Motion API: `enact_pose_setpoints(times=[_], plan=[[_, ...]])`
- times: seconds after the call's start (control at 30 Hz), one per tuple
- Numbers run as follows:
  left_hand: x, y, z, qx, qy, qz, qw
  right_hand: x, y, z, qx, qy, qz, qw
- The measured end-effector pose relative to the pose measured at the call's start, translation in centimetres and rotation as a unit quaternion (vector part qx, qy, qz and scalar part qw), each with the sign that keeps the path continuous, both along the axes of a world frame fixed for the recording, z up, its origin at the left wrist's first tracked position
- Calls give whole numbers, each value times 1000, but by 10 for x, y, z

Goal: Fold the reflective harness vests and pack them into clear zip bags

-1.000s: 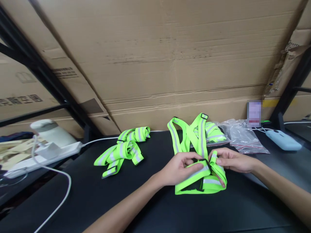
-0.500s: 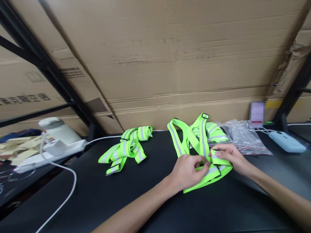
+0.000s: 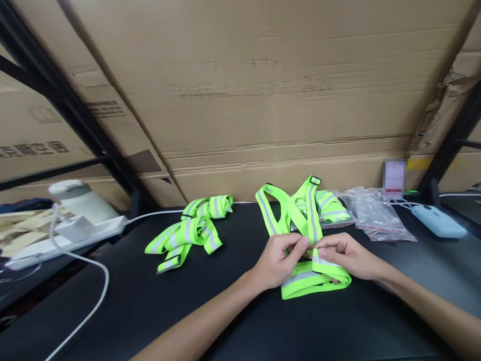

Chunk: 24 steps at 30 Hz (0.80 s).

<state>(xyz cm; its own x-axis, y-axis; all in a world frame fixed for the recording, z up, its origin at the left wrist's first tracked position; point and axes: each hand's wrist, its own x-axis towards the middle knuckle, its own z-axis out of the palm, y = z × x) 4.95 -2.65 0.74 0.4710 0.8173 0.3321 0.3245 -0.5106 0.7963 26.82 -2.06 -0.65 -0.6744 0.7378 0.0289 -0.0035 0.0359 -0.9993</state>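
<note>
A neon-green reflective vest of elastic straps with silver stripes (image 3: 300, 281) lies on the black table, its shoulder straps stretched toward the cardboard. My left hand (image 3: 280, 260) pinches at the strap near the middle, thumb and forefinger together. Close beside it, my right hand (image 3: 347, 254) grips the folded end of the waist strap between thumb and fingers. Fingertips of both hands nearly meet and partly hide what lies between them. To the left rests a bunched bundle of similar green reflective straps (image 3: 191, 233).
Behind the vest, a clear bag holds more green straps (image 3: 332, 206). Further right are an empty-looking plastic bag (image 3: 379, 213) and a light-blue device (image 3: 439, 220). A white power strip (image 3: 101, 233), a bottle (image 3: 82, 200) and a cable (image 3: 103, 291) occupy the left. Cardboard (image 3: 278, 100) stands behind.
My right hand has moved left and slightly down with the strap end, closer to my left hand. My left hand has moved slightly up and left. The camera view has shifted slightly.
</note>
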Motion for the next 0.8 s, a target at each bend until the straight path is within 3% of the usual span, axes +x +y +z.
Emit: enact_pose_setpoints(times=[0.13,0.27,0.43,0.8], plan=[[-5,-6,5,75,10,-7,997,-5,-1,-2,31,-3,-12,999],[0,-9,3,74,78,16,994,-7,-3,-8,46,-6,-40,998],[1,-5,0,63,76,-20,995,-6,-4,-6,53,-10,-38,998],[-16,-2,20,39,78,-59,994,-5,-9,4,162,-80,-84,980]])
